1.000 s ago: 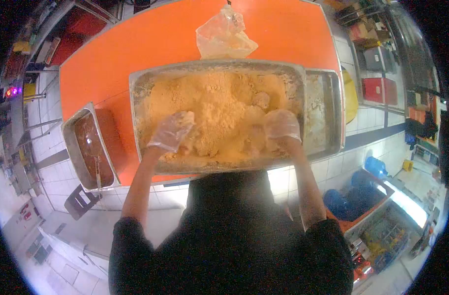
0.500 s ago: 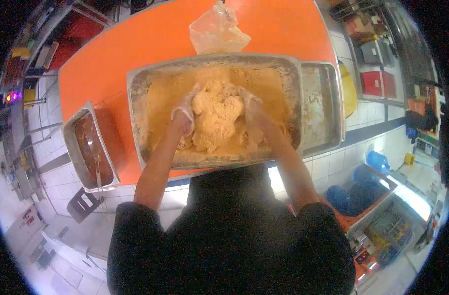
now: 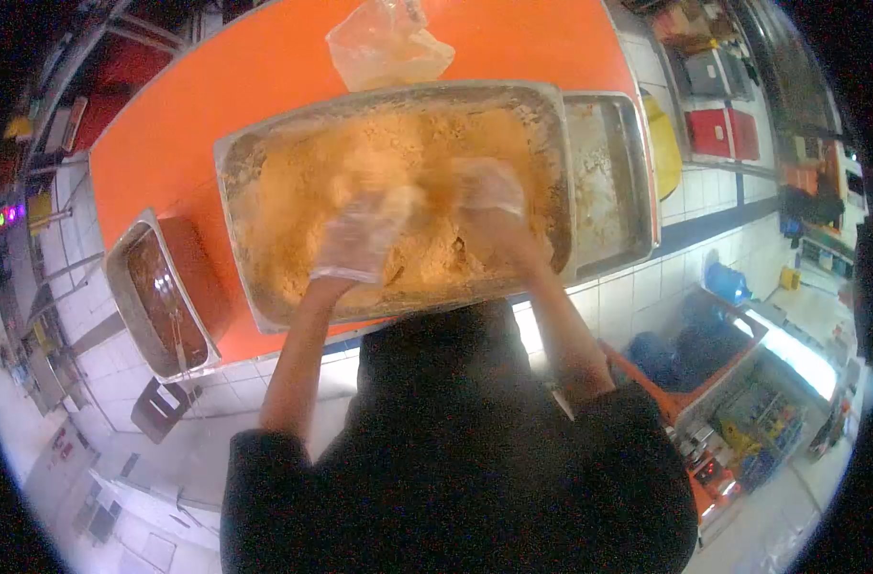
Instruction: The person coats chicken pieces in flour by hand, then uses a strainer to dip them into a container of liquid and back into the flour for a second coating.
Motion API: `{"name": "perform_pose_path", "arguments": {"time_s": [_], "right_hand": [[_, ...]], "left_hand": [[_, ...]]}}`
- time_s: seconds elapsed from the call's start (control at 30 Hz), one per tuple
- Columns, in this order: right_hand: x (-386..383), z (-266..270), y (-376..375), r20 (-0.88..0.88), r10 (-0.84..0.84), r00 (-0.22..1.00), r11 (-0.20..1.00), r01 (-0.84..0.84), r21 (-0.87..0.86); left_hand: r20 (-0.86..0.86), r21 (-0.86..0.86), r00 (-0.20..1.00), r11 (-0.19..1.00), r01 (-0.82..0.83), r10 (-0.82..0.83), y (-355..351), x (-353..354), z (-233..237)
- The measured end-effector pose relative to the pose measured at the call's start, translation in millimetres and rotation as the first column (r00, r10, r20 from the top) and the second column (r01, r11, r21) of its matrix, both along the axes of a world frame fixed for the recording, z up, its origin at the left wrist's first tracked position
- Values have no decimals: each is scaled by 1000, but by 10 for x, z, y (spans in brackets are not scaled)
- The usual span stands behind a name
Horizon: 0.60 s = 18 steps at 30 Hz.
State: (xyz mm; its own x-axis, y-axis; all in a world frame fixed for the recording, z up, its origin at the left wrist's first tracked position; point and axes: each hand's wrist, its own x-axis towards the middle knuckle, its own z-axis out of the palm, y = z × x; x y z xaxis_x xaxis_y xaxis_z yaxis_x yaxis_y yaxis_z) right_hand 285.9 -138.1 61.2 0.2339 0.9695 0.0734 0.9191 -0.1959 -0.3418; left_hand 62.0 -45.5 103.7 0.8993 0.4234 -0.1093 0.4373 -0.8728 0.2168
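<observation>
A large metal pan (image 3: 388, 93) holds orange-tan flour (image 3: 293, 172) and lumpy flour-coated pieces (image 3: 436, 263) of food, too blurred to name. My left hand (image 3: 364, 230), in a clear plastic glove, is over the left-middle of the pan, close to the breading. My right hand (image 3: 494, 196), gloved the same way, is right of it, low over the flour. Motion smears the fingers of both hands, so I cannot see whether anything is gripped. Between and below the hands, coated pieces lie in the near part of the pan.
The pan stands on an orange table (image 3: 187, 143). A crumpled plastic bag (image 3: 388, 48) lies behind it. A shallow metal tray (image 3: 608, 172) adjoins on the right, and a deep container (image 3: 159, 297) with reddish-brown liquid stands at the left edge. Blue containers (image 3: 685, 335) are at lower right.
Both hands were cupped around a heaped mound of coated pieces. The mound is now spread lower. My left hand has turned over the flour; the whole view has shifted slightly.
</observation>
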Motion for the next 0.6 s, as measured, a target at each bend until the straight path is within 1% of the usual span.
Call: {"name": "perform_pose_path", "arguments": {"time_s": [0.03, 0.07, 0.1, 0.13, 0.17, 0.2, 0.23, 0.27, 0.3, 0.33, 0.37, 0.4, 0.43, 0.47, 0.5, 0.53, 0.57, 0.6], "right_hand": [[116, 96, -107, 28, -33, 999, 985, 38, -171], [222, 154, -175, 63, -65, 996, 939, 82, -333], [328, 105, -232, 61, -57, 996, 941, 74, -330], [411, 3, -279, 50, 6, 999, 909, 16, -417], [450, -127, -264, 33, 69, 997, 868, -44, -495], [452, -230, -216, 28, 73, 997, 867, -50, -496], [447, -357, -142, -189, -171, 967, 896, 72, -438], [465, -483, -24, -400, -378, 835, 892, 213, -400], [464, -702, 38, -403, -377, 834, 892, 211, -399], [464, -961, 101, -475, -126, 871, 992, 96, -85], [471, -1095, 188, -460, 139, 877, 970, -27, 242], [425, -1211, 317, -396, 187, 899, 962, -86, 260], [392, -1281, 478, -335, 179, 925, 973, -115, 201], [362, -1431, 593, -285, 169, 944, 983, -141, 117], [318, -1491, 735, -239, 172, 956, 985, -169, 32], [295, -1547, 781, -208, 189, 960, 981, -194, -6], [289, -1542, 781, -187, 229, 955, 973, -231, 11], [329, -1465, 763, -155, 286, 946, 958, -278, 70]], "left_hand": [[0, -2, 1000, 1000, -12, 12, -66, 33, -62], [119, -70, 989, 994, -83, 91, -110, 65, -181], [231, -141, 957, 980, -143, 173, -96, 94, -233], [228, -137, 957, 979, -150, 179, 31, 89, -275], [115, -106, 967, 971, -214, 226, 283, 82, -311], [0, -78, 962, 959, -271, 272, 532, 70, -362], [-117, -46, 942, 946, -322, 315, 736, 54, -413], [-222, -1, 908, 931, -366, 357, 891, 90, -448], [-224, 1, 907, 930, -367, 358, 921, 148, -486], [-52, -360, 811, 746, -560, 583, 921, 230, -538], [21, -695, 608, 449, -562, 793, 968, 302, -619], [192, -505, 754, 722, -473, 628, 1085, 293, -1296], [318, -159, 859, 915, -370, 402, 1201, 285, -1962], [390, 201, 900, 935, -292, 197, 1310, 280, -2591], [382, 195, 902, 937, -290, 200, 1290, 314, -2596], [392, -292, 831, 910, -295, 395, 1258, 438, -2490], [305, -708, 761, 670, -221, 573, 1239, 572, -2344], [312, -710, 757, 671, -215, 574, 1231, 708, -2045]]}}
